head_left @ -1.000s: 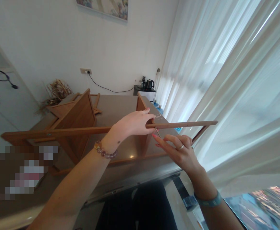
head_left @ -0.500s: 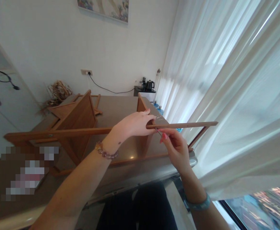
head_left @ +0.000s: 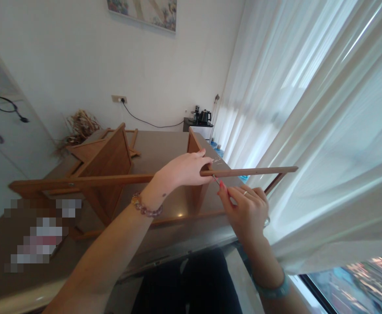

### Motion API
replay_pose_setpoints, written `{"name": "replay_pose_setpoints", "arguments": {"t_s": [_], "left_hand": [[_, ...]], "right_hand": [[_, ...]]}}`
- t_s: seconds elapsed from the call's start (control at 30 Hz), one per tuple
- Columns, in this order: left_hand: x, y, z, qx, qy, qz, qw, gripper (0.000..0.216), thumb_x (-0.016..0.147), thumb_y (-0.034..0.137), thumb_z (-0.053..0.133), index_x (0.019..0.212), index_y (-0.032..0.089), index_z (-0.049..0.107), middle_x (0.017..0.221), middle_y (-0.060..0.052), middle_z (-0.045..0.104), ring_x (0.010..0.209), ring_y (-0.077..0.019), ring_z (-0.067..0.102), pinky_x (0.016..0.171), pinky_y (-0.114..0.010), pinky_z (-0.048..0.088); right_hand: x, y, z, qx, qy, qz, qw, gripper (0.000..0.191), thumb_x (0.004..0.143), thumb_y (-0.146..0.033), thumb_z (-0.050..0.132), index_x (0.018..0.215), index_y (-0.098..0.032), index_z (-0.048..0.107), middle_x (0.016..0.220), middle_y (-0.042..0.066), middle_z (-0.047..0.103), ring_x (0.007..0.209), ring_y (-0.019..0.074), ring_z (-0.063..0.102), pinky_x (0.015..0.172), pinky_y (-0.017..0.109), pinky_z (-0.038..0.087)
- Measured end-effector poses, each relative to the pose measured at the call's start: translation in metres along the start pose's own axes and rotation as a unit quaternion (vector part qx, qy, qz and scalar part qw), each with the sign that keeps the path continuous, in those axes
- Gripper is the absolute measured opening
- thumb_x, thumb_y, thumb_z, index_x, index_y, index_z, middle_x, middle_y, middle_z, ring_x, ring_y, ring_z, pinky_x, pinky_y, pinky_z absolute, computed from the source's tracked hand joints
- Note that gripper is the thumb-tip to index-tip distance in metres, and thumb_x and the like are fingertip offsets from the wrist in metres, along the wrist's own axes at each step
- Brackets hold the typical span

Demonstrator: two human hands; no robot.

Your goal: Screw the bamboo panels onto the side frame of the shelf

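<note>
A wooden frame on its side has a long top rail [head_left: 252, 172] crossing in front of me. My left hand [head_left: 187, 169] is wrapped over this rail where an upright wooden panel [head_left: 193, 141] meets it. Just to the right, my right hand [head_left: 247, 209] pinches a thin metal rod [head_left: 215, 179], which looks like an Allen key. Its tip meets the near underside of the rail, close to my left fingers. The fastener there is too small to make out. A second wooden panel [head_left: 107, 168] stands farther left within the frame.
The frame rests on a brown table [head_left: 158, 141]. Dried plants [head_left: 82, 124] and more wooden parts [head_left: 87, 150] lie at the back left. White curtains [head_left: 276, 109] hang close on the right. A black kettle [head_left: 205, 116] stands on a cabinet by the wall.
My right hand has rolled over, from fingers partly spread to knuckles upward with the fingers curled, still pinching the rod. My left hand and the frame stay in place.
</note>
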State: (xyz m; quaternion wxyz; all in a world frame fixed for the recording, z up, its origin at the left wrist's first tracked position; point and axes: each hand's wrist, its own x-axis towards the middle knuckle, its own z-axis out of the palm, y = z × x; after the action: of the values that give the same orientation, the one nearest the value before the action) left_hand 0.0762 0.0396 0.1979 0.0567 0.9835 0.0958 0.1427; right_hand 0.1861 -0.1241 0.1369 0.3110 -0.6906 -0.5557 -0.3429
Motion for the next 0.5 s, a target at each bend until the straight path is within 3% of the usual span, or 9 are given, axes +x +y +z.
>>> {"name": "replay_pose_setpoints", "arguments": {"t_s": [0.07,0.13,0.2,0.27,0.37,0.5], "left_hand": [[-0.001,0.001,-0.001,0.000,-0.002,-0.004,1.000,0.040,0.084,0.052,0.048,0.105,0.019,0.060,0.132,-0.016,0.051,0.095,-0.0258,0.064,0.082,-0.035,0.046],[-0.001,0.002,-0.001,0.000,-0.002,-0.006,1.000,0.038,0.085,0.050,0.048,0.103,0.019,0.060,0.133,-0.016,0.051,0.096,-0.0258,0.064,0.083,-0.036,0.046],[-0.001,0.003,-0.001,0.002,0.003,-0.007,1.000,0.037,0.084,0.049,0.048,0.102,0.019,0.060,0.132,-0.016,0.051,0.096,-0.0257,0.064,0.084,-0.036,0.046],[-0.001,0.003,-0.001,-0.002,0.003,-0.005,1.000,0.036,0.084,0.048,0.049,0.102,0.019,0.061,0.132,-0.015,0.052,0.099,-0.0255,0.063,0.085,-0.035,0.046],[-0.001,0.003,-0.001,-0.012,-0.002,-0.006,1.000,0.037,0.085,0.049,0.049,0.103,0.019,0.061,0.133,-0.016,0.051,0.100,-0.0254,0.063,0.086,-0.035,0.046],[0.000,0.000,0.000,-0.021,-0.001,-0.003,1.000,0.041,0.085,0.052,0.048,0.107,0.019,0.060,0.133,-0.017,0.051,0.097,-0.0253,0.064,0.084,-0.035,0.046]], "right_hand": [[0.002,-0.005,0.000,0.133,-0.078,0.091,0.984,0.042,0.094,-0.037,0.047,0.059,-0.022,0.066,0.050,-0.002,0.061,0.049,0.0113,0.053,0.058,0.029,0.033],[0.003,-0.007,0.002,0.263,-0.150,0.167,0.938,0.046,0.095,-0.043,0.041,0.066,-0.022,0.071,0.049,-0.003,0.062,0.045,0.0105,0.053,0.053,0.026,0.034],[0.003,-0.007,0.004,0.324,-0.177,0.196,0.908,0.048,0.095,-0.046,0.040,0.070,-0.021,0.072,0.050,-0.003,0.063,0.047,0.0113,0.054,0.053,0.025,0.035],[0.002,-0.006,0.005,0.298,-0.156,0.163,0.927,0.047,0.096,-0.044,0.040,0.070,-0.022,0.072,0.053,-0.003,0.065,0.052,0.0122,0.056,0.059,0.027,0.036],[0.001,-0.002,0.004,0.168,-0.094,0.067,0.979,0.039,0.096,-0.037,0.043,0.073,-0.023,0.071,0.062,-0.002,0.067,0.062,0.0132,0.056,0.070,0.030,0.033],[0.003,0.011,-0.006,0.021,-0.011,-0.028,0.999,0.024,0.089,-0.041,0.056,0.099,-0.023,0.067,0.088,0.002,0.071,0.079,0.0170,0.060,0.078,0.034,0.033]]}}
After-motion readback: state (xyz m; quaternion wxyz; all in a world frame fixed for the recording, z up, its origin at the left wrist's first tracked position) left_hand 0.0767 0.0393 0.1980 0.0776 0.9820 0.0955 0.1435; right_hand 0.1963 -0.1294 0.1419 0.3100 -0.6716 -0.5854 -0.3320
